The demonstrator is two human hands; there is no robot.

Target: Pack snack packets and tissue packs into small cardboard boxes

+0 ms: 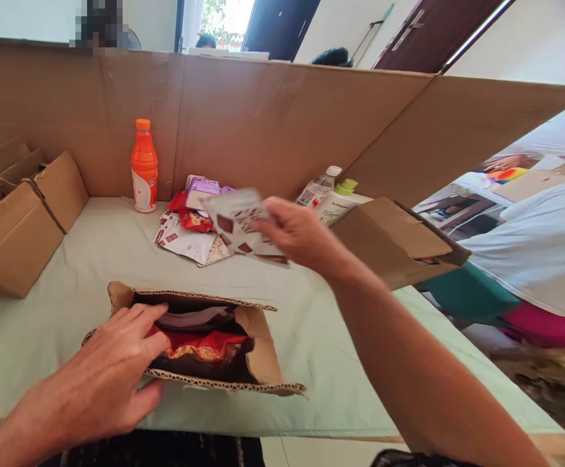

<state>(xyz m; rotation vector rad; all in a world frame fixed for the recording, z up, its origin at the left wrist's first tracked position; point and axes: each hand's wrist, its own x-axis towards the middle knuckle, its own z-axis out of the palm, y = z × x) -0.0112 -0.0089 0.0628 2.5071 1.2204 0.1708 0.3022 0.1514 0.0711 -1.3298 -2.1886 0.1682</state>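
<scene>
My right hand (296,233) is closed on a white pouch (248,227) printed with brown squares, held in the air above the table and slightly blurred. Below, an open cardboard box (267,350) stands near the table's front edge. My left hand (117,363) grips its left end, fingers over the opening and thumb outside the near wall. Inside the box lie a red packet (204,344) and a pale pouch (197,318), partly covered by my fingers. Behind the box is a pile with a white pouch (185,239), a red packet (197,219) and a purple packet (204,191).
An orange bottle (144,168) stands at the back by a cardboard partition (263,123). Cardboard boxes (19,227) are at the left. To the right lie a clear bottle (318,187), a green-capped tube (338,206) and another box (389,240). A person (540,246) is beyond the right edge.
</scene>
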